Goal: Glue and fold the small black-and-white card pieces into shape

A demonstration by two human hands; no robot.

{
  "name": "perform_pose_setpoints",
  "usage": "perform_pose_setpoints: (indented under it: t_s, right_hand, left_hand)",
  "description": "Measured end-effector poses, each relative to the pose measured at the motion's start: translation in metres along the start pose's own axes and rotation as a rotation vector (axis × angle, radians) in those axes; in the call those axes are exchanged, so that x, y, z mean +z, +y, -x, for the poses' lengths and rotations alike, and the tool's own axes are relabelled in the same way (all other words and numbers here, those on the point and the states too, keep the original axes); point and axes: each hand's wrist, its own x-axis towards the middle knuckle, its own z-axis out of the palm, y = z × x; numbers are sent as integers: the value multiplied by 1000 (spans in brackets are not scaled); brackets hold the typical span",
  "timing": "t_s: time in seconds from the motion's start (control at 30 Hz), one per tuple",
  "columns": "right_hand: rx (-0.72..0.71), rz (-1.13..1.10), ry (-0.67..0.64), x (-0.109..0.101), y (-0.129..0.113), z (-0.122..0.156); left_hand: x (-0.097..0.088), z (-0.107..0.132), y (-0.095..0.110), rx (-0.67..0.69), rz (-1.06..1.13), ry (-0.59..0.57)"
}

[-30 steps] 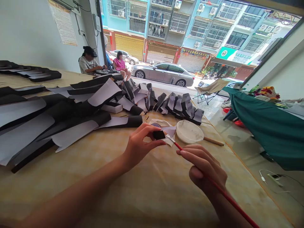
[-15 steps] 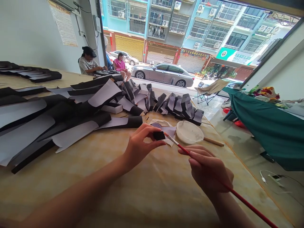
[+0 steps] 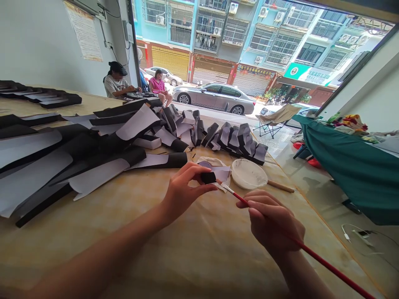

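My left hand (image 3: pixel 187 189) pinches a small black foam block (image 3: pixel 208 177) between thumb and fingertips, above the tabletop. My right hand (image 3: pixel 274 220) grips a red-handled paintbrush (image 3: pixel 240 198), and its bristle tip sits right at the block's lower right corner. Behind the block lies a crumpled scrap of white paper (image 3: pixel 222 173). A white plastic bowl (image 3: pixel 248 174) stands just beyond my right hand, with a wooden stick (image 3: pixel 280 186) poking out from under it to the right.
Black strips backed with white paper (image 3: pixel 77 158) cover the table's left side, and folded pieces (image 3: pixel 233 141) line its far edge. A yellowish marbled cover (image 3: pixel 193 257) spreads over the table. A co-worker (image 3: pixel 115 81) sits at back left. A green-draped table (image 3: pixel 352 166) stands at right.
The paintbrush handle has swung lower and further right, with its tip dropping slightly along the block's corner. My left hand and the block have barely moved.
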Motion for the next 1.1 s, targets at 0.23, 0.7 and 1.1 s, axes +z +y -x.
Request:
perform_pose_setpoints:
  t_s: [0.23, 0.7, 1.1]
  right_hand:
    - [11, 45, -21, 3, 0, -1]
    - [-15, 16, -41, 3, -1, 0]
    - [59, 33, 36, -5, -8, 0]
  left_hand:
    - [0, -1, 1, 35, -10, -18]
    - [-1, -2, 3, 35, -9, -22]
    - [-1, 0, 1, 29, -29, -30]
